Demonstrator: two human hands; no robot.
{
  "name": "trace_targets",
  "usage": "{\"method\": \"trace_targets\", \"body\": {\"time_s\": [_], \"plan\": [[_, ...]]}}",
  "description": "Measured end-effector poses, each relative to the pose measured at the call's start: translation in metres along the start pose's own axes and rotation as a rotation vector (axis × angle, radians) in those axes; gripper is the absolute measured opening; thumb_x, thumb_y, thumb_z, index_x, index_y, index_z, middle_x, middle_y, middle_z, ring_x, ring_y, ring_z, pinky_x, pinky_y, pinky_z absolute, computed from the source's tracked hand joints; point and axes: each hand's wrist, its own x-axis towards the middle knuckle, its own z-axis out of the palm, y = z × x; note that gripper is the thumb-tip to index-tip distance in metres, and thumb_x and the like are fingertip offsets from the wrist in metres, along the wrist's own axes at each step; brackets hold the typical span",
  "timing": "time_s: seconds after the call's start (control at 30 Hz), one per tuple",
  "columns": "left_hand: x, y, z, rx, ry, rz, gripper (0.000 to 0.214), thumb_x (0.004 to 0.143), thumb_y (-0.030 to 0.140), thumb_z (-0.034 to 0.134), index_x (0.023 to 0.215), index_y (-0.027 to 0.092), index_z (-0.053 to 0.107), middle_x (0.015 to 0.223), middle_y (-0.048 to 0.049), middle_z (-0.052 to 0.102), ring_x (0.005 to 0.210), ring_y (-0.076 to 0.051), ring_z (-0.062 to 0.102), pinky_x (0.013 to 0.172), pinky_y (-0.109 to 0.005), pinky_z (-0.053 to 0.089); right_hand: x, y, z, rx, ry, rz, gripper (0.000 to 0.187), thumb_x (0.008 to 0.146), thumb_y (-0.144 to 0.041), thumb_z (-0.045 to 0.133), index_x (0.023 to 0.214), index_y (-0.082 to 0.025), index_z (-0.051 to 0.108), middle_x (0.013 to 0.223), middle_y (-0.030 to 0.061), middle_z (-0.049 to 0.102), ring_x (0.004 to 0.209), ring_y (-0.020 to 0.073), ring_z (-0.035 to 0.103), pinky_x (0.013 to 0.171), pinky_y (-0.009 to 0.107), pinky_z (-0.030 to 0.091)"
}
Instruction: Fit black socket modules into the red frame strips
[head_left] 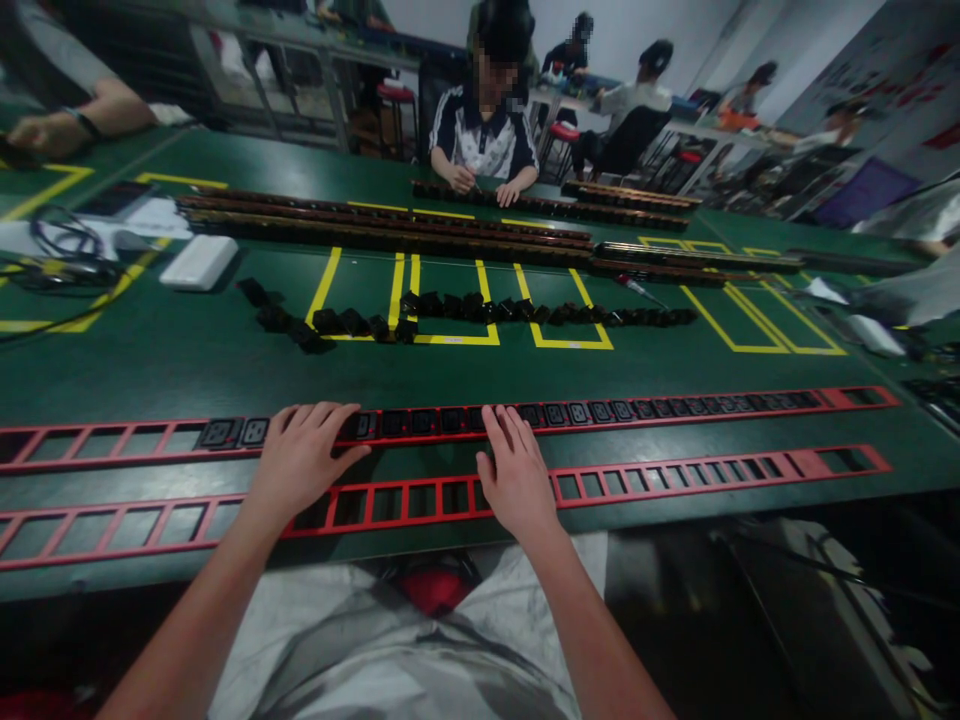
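Observation:
Across the green table lies a long red frame with a row of cutouts, many filled by black power sockets. My left hand rests on its sockets left of centre, fingers stretched out and thumb apart. Further right, my right hand touches the same frame with its fingertips, fingers extended. Neither hand grasps anything that I can see. Nearer to me lies a second red frame, parallel to the first, with bare cutouts. The left part of the first frame also has unfilled cutouts.
Loose black sockets stand in an uneven row beyond the frames, among yellow tape outlines. Long dark strips lie behind them. A white box and cables are at the left. A co-worker sits opposite.

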Motion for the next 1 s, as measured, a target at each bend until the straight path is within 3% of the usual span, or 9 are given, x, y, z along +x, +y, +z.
{"method": "trace_targets", "body": {"time_s": [0.13, 0.3, 0.47, 0.63, 0.8, 1.0], "plan": [[0.000, 0.001, 0.000, -0.001, 0.001, 0.005, 0.048, 0.094, 0.048, 0.059, 0.133, 0.020, 0.059, 0.124, -0.0118, 0.066, 0.115, -0.034, 0.058, 0.102, -0.051, 0.037, -0.001, 0.000, 0.001, -0.007, -0.004, 0.001, 0.052, 0.099, -0.022, 0.046, 0.150, -0.015, 0.051, 0.161, 0.0136, 0.040, 0.152, 0.0302, 0.033, 0.125, 0.053, 0.032], [0.000, 0.001, -0.001, -0.016, 0.000, -0.003, 0.048, 0.094, 0.048, 0.060, 0.133, 0.020, 0.059, 0.125, -0.0115, 0.066, 0.115, -0.034, 0.058, 0.103, -0.052, 0.036, 0.000, 0.002, 0.003, 0.021, 0.008, 0.019, 0.054, 0.098, -0.023, 0.047, 0.150, -0.010, 0.049, 0.159, 0.0145, 0.043, 0.151, 0.0293, 0.034, 0.125, 0.053, 0.032], [0.000, 0.002, -0.001, -0.028, -0.006, -0.012, 0.049, 0.094, 0.049, 0.059, 0.134, 0.021, 0.059, 0.125, -0.0117, 0.067, 0.115, -0.034, 0.058, 0.105, -0.052, 0.035, 0.000, 0.003, 0.003, 0.054, 0.028, 0.028, 0.064, 0.098, -0.024, 0.047, 0.159, -0.010, 0.033, 0.159, 0.0146, 0.043, 0.151, 0.0280, 0.034, 0.124, 0.052, 0.034], [0.000, 0.001, -0.001, -0.021, -0.010, -0.008, 0.048, 0.094, 0.048, 0.058, 0.134, 0.021, 0.059, 0.126, -0.0117, 0.066, 0.116, -0.034, 0.058, 0.104, -0.052, 0.035, 0.000, 0.003, 0.005, 0.017, 0.023, 0.009, 0.051, 0.099, -0.025, 0.047, 0.146, -0.008, 0.053, 0.159, 0.0148, 0.044, 0.150, 0.0298, 0.035, 0.125, 0.053, 0.033], [0.000, 0.001, -0.002, -0.022, -0.018, -0.013, 0.048, 0.094, 0.049, 0.057, 0.134, 0.022, 0.059, 0.126, -0.0119, 0.067, 0.116, -0.033, 0.058, 0.104, -0.051, 0.036, 0.001, 0.000, 0.004, -0.005, 0.021, 0.020, 0.050, 0.098, -0.023, 0.046, 0.145, -0.007, 0.054, 0.158, 0.0153, 0.045, 0.150, 0.0289, 0.037, 0.125, 0.052, 0.033], [0.001, 0.001, -0.001, -0.034, -0.011, -0.021, 0.047, 0.093, 0.048, 0.060, 0.133, 0.023, 0.059, 0.125, -0.0110, 0.067, 0.116, -0.033, 0.058, 0.103, -0.050, 0.036, 0.005, -0.022, 0.007, -0.029, -0.012, 0.043, 0.053, 0.097, -0.023, 0.048, 0.145, -0.001, 0.053, 0.158, 0.0217, 0.042, 0.151, 0.0328, 0.035, 0.124, 0.055, 0.032]]}}
